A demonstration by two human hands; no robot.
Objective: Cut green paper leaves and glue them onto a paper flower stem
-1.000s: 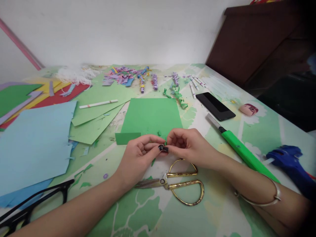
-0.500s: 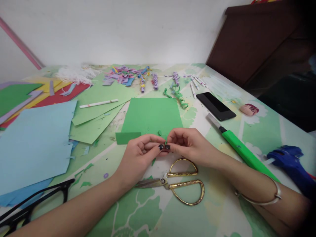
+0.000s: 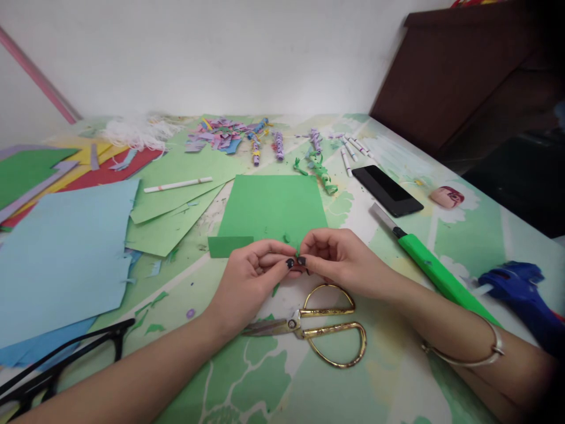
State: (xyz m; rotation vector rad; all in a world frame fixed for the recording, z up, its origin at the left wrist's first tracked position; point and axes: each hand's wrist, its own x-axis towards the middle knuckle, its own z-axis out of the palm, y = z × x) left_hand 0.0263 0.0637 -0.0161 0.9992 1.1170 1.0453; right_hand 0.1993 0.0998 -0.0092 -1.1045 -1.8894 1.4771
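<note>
My left hand (image 3: 258, 274) and my right hand (image 3: 338, 259) meet fingertip to fingertip over the front edge of a green paper sheet (image 3: 273, 203). Both are closed in a pinch on a small green paper piece (image 3: 298, 252), mostly hidden by the fingers. A curled green scrap (image 3: 286, 238) lies on the sheet just beyond them. To the left of my left hand, a folded green strip (image 3: 229, 247) overlaps the sheet's front corner. Gold-handled scissors (image 3: 293, 324) lie on the table below my hands, blades pointing left, the tips partly behind my left wrist.
Light blue sheets (image 3: 66, 253) and black eyeglasses (image 3: 66, 359) lie left. Beyond stand shredded paper (image 3: 218, 135), curled paper rolls (image 3: 278, 146) and markers (image 3: 346, 162). To the right are a black phone (image 3: 387, 189), a green utility knife (image 3: 435, 271) and a blue glue gun (image 3: 521, 294).
My right thumb has shifted slightly away from the left thumb, and the gap between them is a little wider. The view has moved very slightly; the objects on the table stay put.
</note>
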